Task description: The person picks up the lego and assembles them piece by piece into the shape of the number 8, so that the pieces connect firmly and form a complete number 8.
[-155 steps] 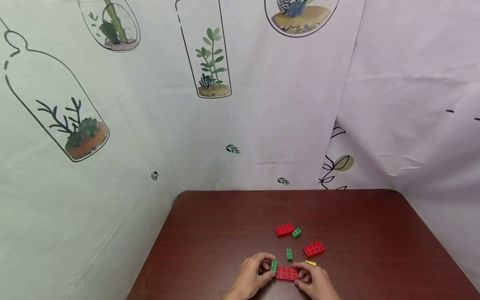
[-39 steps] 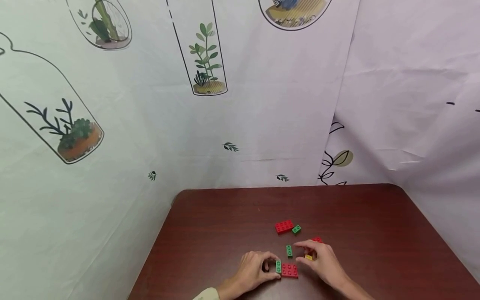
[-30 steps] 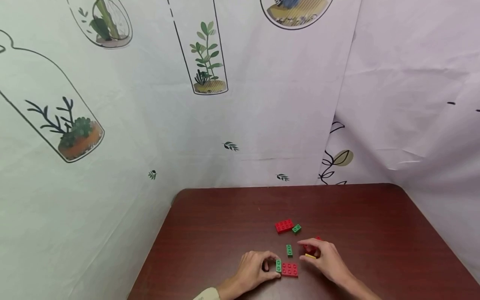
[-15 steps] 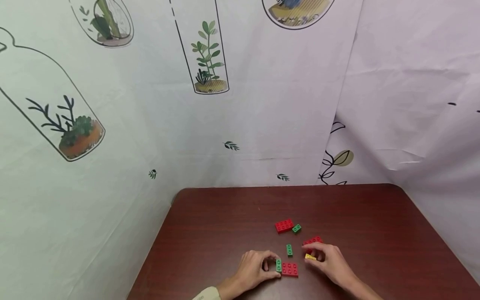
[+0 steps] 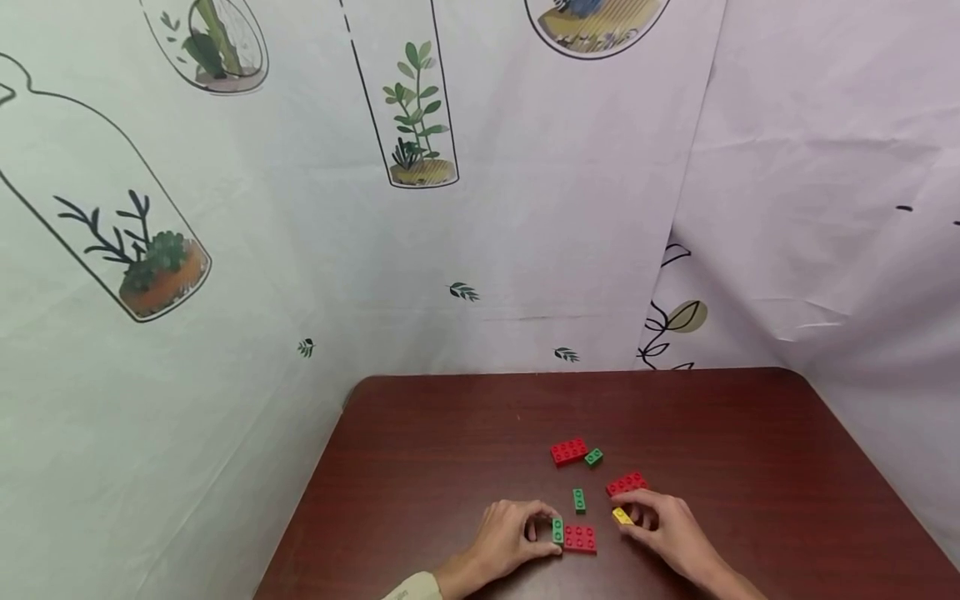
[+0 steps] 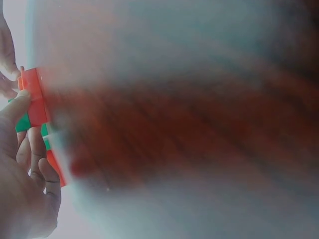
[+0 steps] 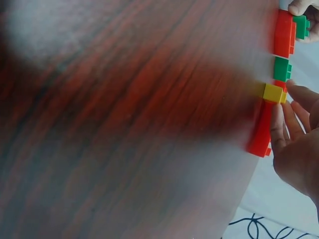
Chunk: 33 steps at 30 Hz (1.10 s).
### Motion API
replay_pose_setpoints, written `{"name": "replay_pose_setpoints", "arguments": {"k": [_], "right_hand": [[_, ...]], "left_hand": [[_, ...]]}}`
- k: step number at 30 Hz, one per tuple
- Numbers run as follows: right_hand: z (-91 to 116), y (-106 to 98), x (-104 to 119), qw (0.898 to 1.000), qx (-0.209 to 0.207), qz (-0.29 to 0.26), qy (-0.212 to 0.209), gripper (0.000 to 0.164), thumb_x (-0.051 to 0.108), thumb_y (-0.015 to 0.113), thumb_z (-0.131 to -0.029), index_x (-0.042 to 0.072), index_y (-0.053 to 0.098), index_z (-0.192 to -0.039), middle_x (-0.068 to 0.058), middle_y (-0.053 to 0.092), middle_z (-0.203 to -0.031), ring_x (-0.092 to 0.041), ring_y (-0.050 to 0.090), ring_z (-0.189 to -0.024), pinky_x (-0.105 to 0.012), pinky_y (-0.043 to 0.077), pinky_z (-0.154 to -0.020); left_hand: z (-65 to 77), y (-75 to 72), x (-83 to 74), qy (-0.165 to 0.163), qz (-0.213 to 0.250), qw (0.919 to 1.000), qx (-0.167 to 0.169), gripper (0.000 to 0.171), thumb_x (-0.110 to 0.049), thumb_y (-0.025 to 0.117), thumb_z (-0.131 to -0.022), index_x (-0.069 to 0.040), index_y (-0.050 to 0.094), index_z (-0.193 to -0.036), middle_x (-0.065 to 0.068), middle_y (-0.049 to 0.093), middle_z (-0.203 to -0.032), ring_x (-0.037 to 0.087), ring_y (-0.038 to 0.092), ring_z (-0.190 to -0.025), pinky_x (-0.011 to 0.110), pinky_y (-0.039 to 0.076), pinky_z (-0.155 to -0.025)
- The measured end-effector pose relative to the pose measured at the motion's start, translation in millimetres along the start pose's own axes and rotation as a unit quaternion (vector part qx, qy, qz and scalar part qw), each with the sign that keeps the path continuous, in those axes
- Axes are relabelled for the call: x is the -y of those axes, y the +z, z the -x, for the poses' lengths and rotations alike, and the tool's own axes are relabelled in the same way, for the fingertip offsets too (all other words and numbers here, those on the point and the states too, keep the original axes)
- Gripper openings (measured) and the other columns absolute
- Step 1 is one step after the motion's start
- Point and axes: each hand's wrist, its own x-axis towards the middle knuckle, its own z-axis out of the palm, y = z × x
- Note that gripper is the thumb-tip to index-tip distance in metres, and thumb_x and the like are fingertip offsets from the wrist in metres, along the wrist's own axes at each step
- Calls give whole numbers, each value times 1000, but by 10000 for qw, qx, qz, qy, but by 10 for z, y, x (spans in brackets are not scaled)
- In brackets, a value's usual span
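My left hand (image 5: 510,535) grips the left end of a red toy building brick (image 5: 580,539), where a small green brick (image 5: 557,532) sits on top. Its thumb lies against the red brick (image 6: 37,99) in the left wrist view. To the right, my right hand (image 5: 670,532) pinches a small yellow brick (image 5: 622,517) between thumb and fingers. In the right wrist view the yellow brick (image 7: 272,93) overlaps a red brick behind it. That second red brick (image 5: 627,483) lies just beyond the right fingers, its near side partly covered by them.
A loose green brick (image 5: 579,501) lies behind the joined pair. Farther back, another red brick (image 5: 568,452) lies beside a small green one (image 5: 594,457). All rest on a dark reddish-brown table (image 5: 450,442), with a printed cloth (image 5: 525,250) hanging behind its far edge.
The green brick, earlier held beside the front red brick, now sits on its left end. My right hand has left that red brick and taken the yellow one, turning it slightly.
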Motion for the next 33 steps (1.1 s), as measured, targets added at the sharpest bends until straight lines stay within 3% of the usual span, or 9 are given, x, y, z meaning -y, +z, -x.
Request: {"name": "replay_pose_setpoints", "arguments": {"k": [13,20,33], "right_hand": [[25,39,-20,9995,286,-158,36,38,-3,88,-82,2,75,-118,2,68,-89,-2,61,-70,-27,53,-60],[11,71,-32,9995,259,-148,39,39,-2,89,-81,-1,75,-118,7,67,-84,-2,60,-69,-26,53,-60],[-2,95,-30,9994,218,-201,177,40,-1,90,-80,-1,75,-117,4,63,-82,-3,58,-68,-26,52,-60]], "left_hand": [[-38,-13,32,68,13,10000,-3,33,-42,92,-83,-29,77,-110,-26,54,-66,-20,41,-58,9,35,-56],[-69,0,41,18,67,10000,-48,33,-42,92,-82,-29,78,-110,-25,55,-66,-19,41,-58,10,35,-55],[-133,13,70,-179,222,9996,-13,33,-42,92,-83,-29,78,-110,-25,57,-67,-17,44,-57,11,37,-53]]}}
